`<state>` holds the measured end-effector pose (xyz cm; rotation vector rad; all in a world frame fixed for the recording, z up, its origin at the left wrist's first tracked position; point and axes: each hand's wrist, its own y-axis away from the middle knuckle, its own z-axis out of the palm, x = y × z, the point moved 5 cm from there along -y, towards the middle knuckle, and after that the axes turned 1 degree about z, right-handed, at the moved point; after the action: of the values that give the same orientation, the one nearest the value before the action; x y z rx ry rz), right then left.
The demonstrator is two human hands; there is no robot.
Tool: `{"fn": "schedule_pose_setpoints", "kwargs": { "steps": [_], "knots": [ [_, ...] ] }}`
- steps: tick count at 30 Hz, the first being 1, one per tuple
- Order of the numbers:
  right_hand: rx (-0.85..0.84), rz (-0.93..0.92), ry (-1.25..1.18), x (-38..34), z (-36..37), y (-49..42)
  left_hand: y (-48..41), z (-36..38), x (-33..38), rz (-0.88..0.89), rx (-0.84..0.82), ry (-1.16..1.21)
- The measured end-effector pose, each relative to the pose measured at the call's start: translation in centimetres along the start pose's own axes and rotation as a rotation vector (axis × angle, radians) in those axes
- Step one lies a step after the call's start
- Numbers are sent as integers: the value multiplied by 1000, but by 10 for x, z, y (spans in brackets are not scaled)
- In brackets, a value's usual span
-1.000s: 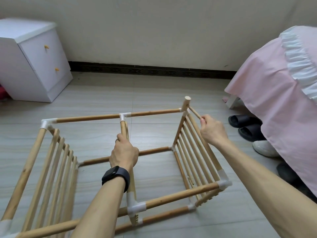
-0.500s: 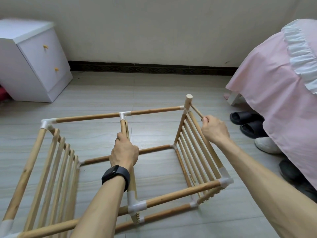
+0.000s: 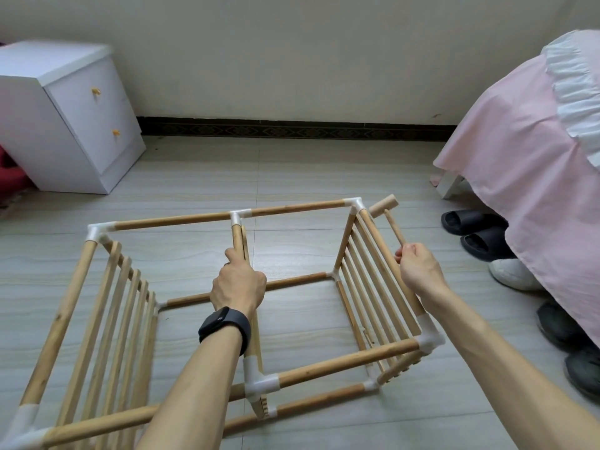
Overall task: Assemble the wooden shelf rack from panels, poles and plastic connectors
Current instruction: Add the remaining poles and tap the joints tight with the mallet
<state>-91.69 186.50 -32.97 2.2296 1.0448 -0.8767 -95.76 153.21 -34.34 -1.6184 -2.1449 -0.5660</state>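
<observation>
Seating joints looks like the step in hand: the right hand [image 3: 418,271] has its fingers curled round the handle of a small wooden mallet [image 3: 392,224], whose head sits just beside the far-right corner connector [image 3: 354,203], while the left hand [image 3: 238,284] grips the middle panel [image 3: 238,235]. The next move probably calls for a short, square tap on that connector, with the left hand bracing. The shelf rack [image 3: 181,219] lies on its side on the tiled floor [image 3: 292,170], looking nearly framed, with slatted end panels and white connectors at the visible corners.
</observation>
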Motion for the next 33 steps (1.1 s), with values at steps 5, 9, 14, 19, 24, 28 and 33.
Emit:
{"fn": "schedule_pose_setpoints", "kwargs": {
  "steps": [5,9,14,19,24,28,33],
  "knots": [
    [-134,106,-313,20,1,23,-2,3,-3,-17,0,6],
    [-91,90,-460,12,-12,37,-5,-6,-5,-25,-31,88],
    [-106,30,-605,-55,-61,52,-16,-39,11,17,-53,217],
    [-166,-26,-676,-157,-123,77,-11,-76,54,66,-275,260],
    [-314,-130,-735,-241,-129,122,31,-155,110,405,-284,285],
    [-427,-153,-686,-276,-94,155,92,-218,147,501,-570,608],
    [-425,-234,-665,-294,-59,189,123,-231,121,468,-481,565]
  ]
}}
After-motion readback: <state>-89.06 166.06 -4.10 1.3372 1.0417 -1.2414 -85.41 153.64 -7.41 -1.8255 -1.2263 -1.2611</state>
